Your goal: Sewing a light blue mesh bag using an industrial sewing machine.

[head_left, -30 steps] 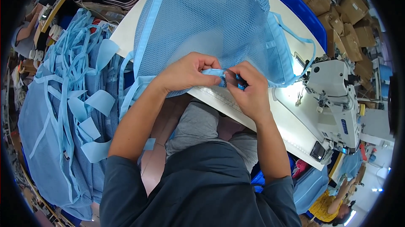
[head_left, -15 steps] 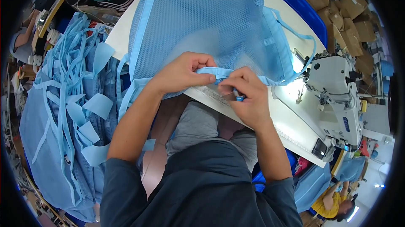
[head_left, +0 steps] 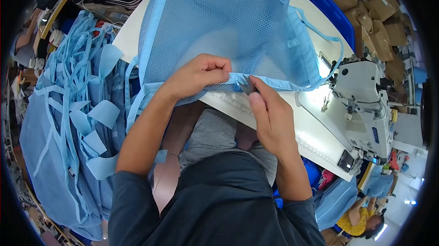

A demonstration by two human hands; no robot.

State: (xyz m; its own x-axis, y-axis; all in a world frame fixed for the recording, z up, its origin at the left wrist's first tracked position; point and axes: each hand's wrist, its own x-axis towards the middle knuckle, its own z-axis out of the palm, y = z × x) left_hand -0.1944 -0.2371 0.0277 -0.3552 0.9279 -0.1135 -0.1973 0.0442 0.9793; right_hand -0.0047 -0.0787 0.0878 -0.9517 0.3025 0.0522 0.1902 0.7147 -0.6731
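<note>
Pinching light-blue trim (head_left: 276,84) of mesh bag (head_left: 206,24) in left hand (head_left: 199,78), fingers curled closed, at near edge of white table (head_left: 327,158). Gripping metal snips (head_left: 247,87) in right hand (head_left: 274,120), between thumb and forefinger, tips at trim. Along table edge, printed ruler scale (head_left: 228,102). On sewing machine (head_left: 361,84), blue oval badge (head_left: 375,132), lettering too small to read.

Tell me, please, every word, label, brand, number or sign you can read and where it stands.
No text is clear enough to quote.
Ruler scale on the white tabletop: marks too small to read.
Blue label on the white sewing machine: too small.
Lit display below it: too blurred.
White label on a cardboard box: too small.
</note>
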